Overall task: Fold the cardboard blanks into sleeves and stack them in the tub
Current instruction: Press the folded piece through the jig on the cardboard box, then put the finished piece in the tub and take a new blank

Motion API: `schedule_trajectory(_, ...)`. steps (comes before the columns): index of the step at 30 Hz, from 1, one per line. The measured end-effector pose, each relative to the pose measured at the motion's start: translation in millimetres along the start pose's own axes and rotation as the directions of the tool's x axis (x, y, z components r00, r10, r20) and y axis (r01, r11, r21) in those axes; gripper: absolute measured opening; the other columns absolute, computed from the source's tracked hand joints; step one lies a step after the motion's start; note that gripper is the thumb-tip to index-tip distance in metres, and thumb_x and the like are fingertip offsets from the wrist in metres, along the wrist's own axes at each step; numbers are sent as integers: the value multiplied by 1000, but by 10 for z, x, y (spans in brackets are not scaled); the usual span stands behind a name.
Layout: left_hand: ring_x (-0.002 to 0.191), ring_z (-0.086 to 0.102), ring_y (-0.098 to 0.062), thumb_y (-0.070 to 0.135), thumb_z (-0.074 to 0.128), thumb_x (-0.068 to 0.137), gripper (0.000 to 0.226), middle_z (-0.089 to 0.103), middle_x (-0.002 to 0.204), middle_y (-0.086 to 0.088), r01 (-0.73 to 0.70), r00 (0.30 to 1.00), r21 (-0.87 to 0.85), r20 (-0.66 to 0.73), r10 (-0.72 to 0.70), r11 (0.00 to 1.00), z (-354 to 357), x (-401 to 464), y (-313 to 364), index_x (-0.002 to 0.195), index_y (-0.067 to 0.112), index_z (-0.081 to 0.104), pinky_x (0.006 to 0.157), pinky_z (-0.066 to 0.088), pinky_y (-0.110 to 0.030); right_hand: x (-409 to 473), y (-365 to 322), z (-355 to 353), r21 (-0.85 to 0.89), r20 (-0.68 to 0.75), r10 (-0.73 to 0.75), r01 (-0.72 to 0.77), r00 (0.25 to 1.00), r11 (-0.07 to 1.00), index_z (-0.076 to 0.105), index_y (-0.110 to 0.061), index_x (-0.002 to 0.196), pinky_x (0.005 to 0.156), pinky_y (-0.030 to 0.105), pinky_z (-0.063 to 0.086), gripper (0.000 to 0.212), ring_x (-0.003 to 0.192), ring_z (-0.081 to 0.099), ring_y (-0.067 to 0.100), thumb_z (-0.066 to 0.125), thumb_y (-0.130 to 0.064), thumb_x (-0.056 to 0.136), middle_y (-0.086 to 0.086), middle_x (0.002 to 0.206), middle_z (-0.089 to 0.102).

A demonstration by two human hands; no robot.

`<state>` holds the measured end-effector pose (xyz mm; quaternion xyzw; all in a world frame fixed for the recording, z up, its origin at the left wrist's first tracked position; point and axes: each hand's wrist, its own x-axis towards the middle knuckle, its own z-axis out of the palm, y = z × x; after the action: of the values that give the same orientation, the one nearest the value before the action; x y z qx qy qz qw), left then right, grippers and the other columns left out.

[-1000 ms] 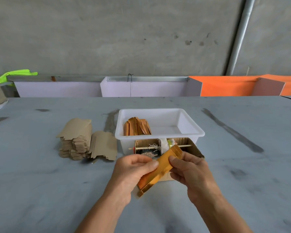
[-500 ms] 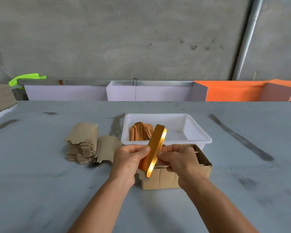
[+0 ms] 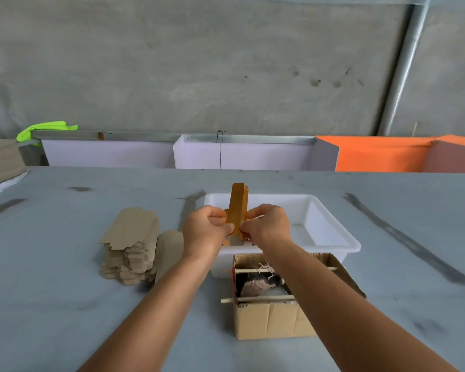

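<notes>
Both hands meet just left of the frame's middle, over the near-left corner of the white tub [image 3: 330, 218]. The left hand [image 3: 206, 232] and the right hand [image 3: 267, 226] each pinch the lower part of one folded sleeve [image 3: 238, 208], fingers curled round it from either side. It stands nearly upright, its glossy orange-gold face toward the camera and its top end rising above the tub's far rim.

Whether any sleeves already lie in the tub cannot be told, since the hands cover that corner. The stack of blanks [image 3: 130, 245] sits on the grey tabletop [image 3: 65, 304] to the left of the left hand, brown side up, with one loose blank leaning against it. An open cardboard box [image 3: 274, 318] stands lower in the frame, touching or nearly touching the tub's near wall.

The step in hand looks like the last crease and the setting down. To do it well, I would press the side folds flat between thumbs and fingers so the sleeve keeps its shape, then lower it on edge into the left end of the tub, letting go only once it rests there. Thin card like this probably springs open if released early, and a tilted sleeve could topple and spoil the row.
</notes>
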<state>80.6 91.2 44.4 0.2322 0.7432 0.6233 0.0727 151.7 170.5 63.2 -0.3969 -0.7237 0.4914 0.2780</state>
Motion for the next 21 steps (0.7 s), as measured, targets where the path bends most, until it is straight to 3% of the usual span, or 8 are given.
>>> schedule_trajectory(2,76,60,-10,0,72,78,22,63,85,2,-54,998,118,-11,55,992,47,151,-26,97,10,67,63,46,-14,154,-11,67,-44,17,2,-1,1000,999,66,-9,79,61,29,54,10,67,63,21,64,-1,84,13,85,70)
schedule_trajectory(5,92,62,-21,-3,60,84,20,68,96,-6,-147,988,368,11,154,918,126,284,-90,99,7,70,79,50,-28,364,3,177,-100,7,7,-6,1000,995,72,-3,86,63,30,57,14,69,62,22,59,3,84,14,86,71)
schedule_trajectory(8,93,61,-25,-8,48,86,31,70,97,-8,-248,966,484,54,254,839,148,334,-216,99,7,72,80,51,-34,512,58,299,-150,35,28,-22,999,988,72,-2,87,66,33,59,14,75,67,27,59,2,83,15,87,70)
schedule_trajectory(11,98,60,-24,-10,46,85,35,68,102,-9,-285,951,490,38,306,824,142,351,-313,103,8,71,83,48,-32,625,139,387,-207,59,42,-29,997,978,71,-2,92,76,38,58,16,86,68,28,59,0,83,15,93,71)
schedule_trajectory(14,102,59,-24,-11,45,84,36,68,106,-11,-293,947,470,22,321,832,138,317,-339,105,6,70,86,45,-30,707,227,442,-291,93,48,-19,995,956,69,-3,101,69,30,57,21,78,65,22,60,-1,82,13,95,70)
schedule_trajectory(16,101,60,-25,-11,46,83,36,68,104,-11,-296,946,445,14,324,845,127,272,-333,102,6,71,86,47,-32,723,270,481,-375,122,32,16,992,927,64,-5,111,68,26,53,27,83,63,18,57,-5,85,9,102,68)
schedule_trajectory(19,98,62,-25,-13,46,81,38,70,100,-10,-286,946,389,-32,323,876,85,207,-328,98,7,73,84,48,-32,644,237,510,-543,113,-71,121,991,831,63,-9,112,82,26,50,28,102,59,21,50,-6,88,7,114,61)
schedule_trajectory(21,98,63,-24,-13,46,80,39,71,101,-8,-248,952,354,-85,295,902,29,176,-338,99,9,73,84,49,-31,517,153,520,-604,93,-198,214,976,768,65,-10,103,77,26,48,25,99,59,25,47,-5,87,8,105,63)
